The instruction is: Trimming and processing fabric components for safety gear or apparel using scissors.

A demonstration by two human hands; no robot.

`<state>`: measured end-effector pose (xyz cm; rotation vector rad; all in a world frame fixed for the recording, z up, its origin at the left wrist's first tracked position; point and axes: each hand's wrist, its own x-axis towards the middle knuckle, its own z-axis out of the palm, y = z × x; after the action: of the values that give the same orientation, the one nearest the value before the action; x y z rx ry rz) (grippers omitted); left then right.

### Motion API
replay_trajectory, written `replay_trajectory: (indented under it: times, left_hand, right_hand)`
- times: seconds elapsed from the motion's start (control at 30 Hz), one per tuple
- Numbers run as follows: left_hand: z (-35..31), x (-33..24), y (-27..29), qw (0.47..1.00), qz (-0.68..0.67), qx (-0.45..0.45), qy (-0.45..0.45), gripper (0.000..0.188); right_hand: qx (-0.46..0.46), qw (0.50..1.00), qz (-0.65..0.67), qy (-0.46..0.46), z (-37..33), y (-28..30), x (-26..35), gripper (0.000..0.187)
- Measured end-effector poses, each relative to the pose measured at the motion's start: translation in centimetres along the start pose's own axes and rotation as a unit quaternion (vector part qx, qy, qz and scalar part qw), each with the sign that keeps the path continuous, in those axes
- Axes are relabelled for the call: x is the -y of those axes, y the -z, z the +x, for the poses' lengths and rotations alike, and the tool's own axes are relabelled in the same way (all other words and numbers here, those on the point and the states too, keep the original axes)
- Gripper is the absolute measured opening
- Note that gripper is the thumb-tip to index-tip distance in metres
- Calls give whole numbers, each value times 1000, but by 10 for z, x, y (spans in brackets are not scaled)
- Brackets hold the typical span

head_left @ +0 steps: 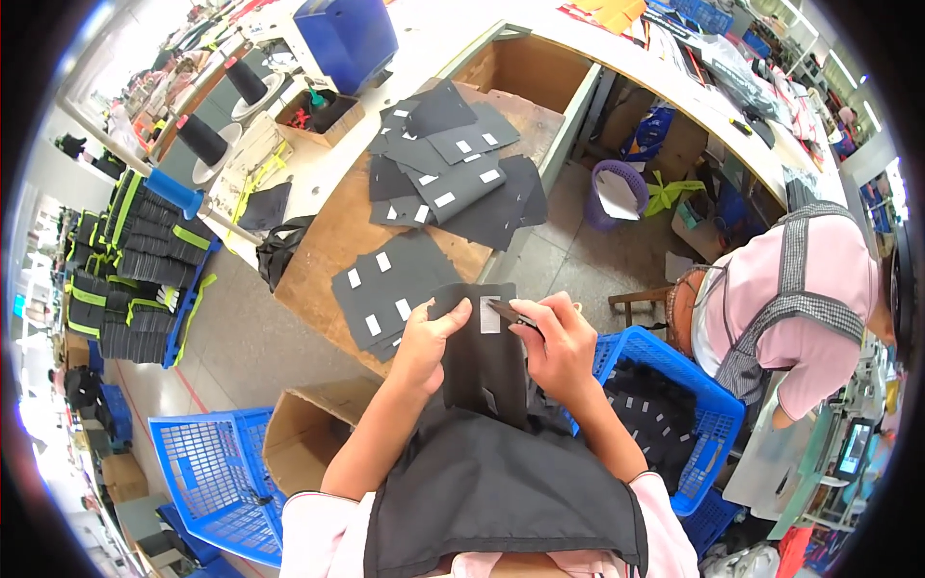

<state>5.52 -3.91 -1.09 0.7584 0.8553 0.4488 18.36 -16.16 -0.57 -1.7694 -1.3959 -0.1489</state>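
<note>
My left hand (431, 345) pinches the upper left edge of a black fabric piece (472, 371), which hangs down in front of my dark apron (501, 482). A white rectangular patch (490, 315) sits near the piece's top edge. In my right hand (559, 347), closed fingers grip small dark thread snips (511, 312), their tip against the patch. Beyond my hands, a neat stack of black pieces with white patches (400, 279) lies on the brown board (332, 226). A looser heap of similar pieces (448, 169) is spread farther back.
A blue basket of patched black pieces (718, 424) stands at my right. At my left are a cardboard box (303, 433) and a blue crate (207, 462). A person in pink (809, 289) sits to the right, near a purple bin (609, 207). Thread cones (202, 142) stand far left.
</note>
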Motion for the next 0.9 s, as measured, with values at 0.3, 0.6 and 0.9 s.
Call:
replay_trajectory:
  times: [0.3, 0.6, 0.9]
  left_hand:
    - [21, -12, -2, 1000, -5, 10, 24, 27]
    - [31, -15, -7, 984, 24, 158, -78, 43]
    - [39, -14, -3, 995, 49, 87, 11, 25]
  right_hand:
    - [41, 740, 491, -457, -13, -16, -48, 28]
    - [2, 668, 588, -456, 6, -23, -36, 13]
    - [-79, 984, 68, -144, 13, -10, -13, 25]
